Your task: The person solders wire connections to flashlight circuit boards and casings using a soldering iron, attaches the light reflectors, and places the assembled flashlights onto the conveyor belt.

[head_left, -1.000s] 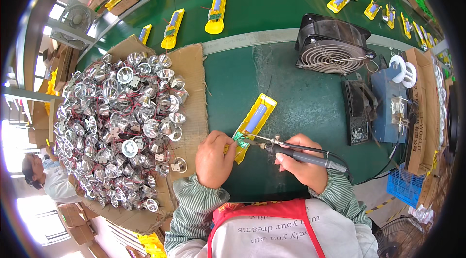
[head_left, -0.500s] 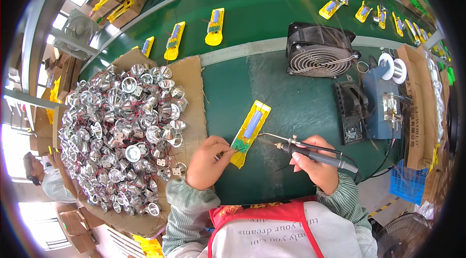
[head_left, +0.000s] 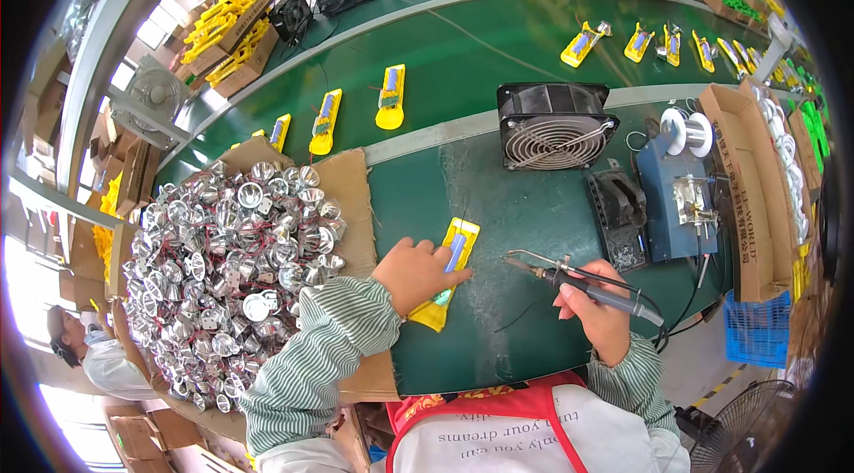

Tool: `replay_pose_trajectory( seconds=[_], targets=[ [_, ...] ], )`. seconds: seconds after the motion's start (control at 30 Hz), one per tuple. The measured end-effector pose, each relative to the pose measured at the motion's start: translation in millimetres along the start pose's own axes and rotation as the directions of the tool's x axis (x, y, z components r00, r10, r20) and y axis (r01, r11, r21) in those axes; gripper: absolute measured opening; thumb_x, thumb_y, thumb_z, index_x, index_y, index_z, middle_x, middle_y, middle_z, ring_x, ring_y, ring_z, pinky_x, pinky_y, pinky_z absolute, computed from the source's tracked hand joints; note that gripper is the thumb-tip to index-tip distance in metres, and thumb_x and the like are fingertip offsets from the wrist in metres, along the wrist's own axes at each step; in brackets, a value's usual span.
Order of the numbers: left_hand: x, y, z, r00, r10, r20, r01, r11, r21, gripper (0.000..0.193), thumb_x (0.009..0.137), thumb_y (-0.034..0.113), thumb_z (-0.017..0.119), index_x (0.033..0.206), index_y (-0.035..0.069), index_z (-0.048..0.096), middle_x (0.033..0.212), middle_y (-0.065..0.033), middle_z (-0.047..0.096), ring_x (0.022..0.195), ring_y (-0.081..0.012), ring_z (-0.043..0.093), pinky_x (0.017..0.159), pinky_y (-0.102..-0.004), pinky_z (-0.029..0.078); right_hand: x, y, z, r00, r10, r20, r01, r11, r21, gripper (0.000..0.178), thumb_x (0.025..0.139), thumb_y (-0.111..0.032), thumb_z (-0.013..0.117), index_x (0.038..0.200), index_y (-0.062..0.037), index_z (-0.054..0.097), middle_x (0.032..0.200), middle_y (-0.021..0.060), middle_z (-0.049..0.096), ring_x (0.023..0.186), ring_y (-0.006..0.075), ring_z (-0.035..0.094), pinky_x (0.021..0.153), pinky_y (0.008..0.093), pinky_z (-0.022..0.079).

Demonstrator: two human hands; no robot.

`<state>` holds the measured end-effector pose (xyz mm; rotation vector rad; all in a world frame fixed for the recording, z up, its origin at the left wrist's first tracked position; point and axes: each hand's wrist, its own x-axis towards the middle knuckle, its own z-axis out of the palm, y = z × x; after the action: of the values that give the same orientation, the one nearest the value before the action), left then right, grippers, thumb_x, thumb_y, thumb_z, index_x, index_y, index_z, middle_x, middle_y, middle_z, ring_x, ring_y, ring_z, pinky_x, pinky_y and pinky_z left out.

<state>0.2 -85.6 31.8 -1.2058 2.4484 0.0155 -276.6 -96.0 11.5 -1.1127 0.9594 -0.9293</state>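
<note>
"Left hand (head_left: 420, 276)?"
"Stretched over the yellow case (head_left: 430, 315), just below centre, fingers part spread; can't tell if it grips."
"Right hand (head_left: 598, 311)?"
"Lower right, wrapped round a soldering iron (head_left: 616, 300)."

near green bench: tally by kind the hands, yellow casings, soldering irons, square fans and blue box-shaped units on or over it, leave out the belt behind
Hands: 2 (left hand, right hand)
Yellow casing: 1
Soldering iron: 1, in the right hand
Square fan: 1
Blue box-shaped unit: 1
Total: 6
</note>
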Motion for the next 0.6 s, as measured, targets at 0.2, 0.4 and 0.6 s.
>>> replay_pose_trajectory(
  seconds=[0.2, 0.4, 0.6],
  targets=[
    [-6, 30, 23, 0.904, -0.389, -0.175, 0.401, 0.916, 0.034, 0.029, 0.064, 0.026, 0.07, 0.08, 0.006, 0.057, 0.073, -0.0029, 0.056, 0.077, -0.0197, 0.057, 0.065, -0.0336, 0.044, 2, -6, 1, 1.0, -0.009, 0.006, 0.009, 0.999, 0.031, 0.015, 0.08, 0.0, 0.06, 0.09, 0.0029, 0.05, 0.073, 0.012, 0.062, 0.06, 0.0123, 0.06, 0.051, 0.0225, 0.05],
    [-18, 34, 15, 0.833, -0.537, -0.133, 0.493, 0.83, -0.262, 0.031, 0.064, 0.03, 0.073, 0.083, 0.008, 0.062, 0.074, -0.0037, 0.056, 0.074, -0.0201, 0.057, 0.06, -0.0326, 0.046, 4, -9, 6, 0.997, -0.059, 0.047, 0.056, 0.997, 0.057, 0.016, 0.08, 0.001, 0.06, 0.091, 0.0035, 0.05, 0.073, 0.0127, 0.062, 0.06, 0.0128, 0.061, 0.051, 0.0232, 0.05],
    [-31, 36, 42, 0.646, -0.694, -0.318, 0.147, 0.521, -0.841, 0.018, 0.074, 0.011, 0.068, 0.089, 0.003, 0.064, 0.077, -0.0086, 0.06, 0.071, -0.0207, 0.059, 0.061, -0.0293, 0.048, 5, -4, 14, 0.986, -0.09, 0.141, 0.088, 0.996, 0.018, 0.018, 0.08, 0.001, 0.061, 0.093, 0.005, 0.05, 0.074, 0.0135, 0.063, 0.059, 0.0121, 0.061, 0.051, 0.0235, 0.05]
  ],
)
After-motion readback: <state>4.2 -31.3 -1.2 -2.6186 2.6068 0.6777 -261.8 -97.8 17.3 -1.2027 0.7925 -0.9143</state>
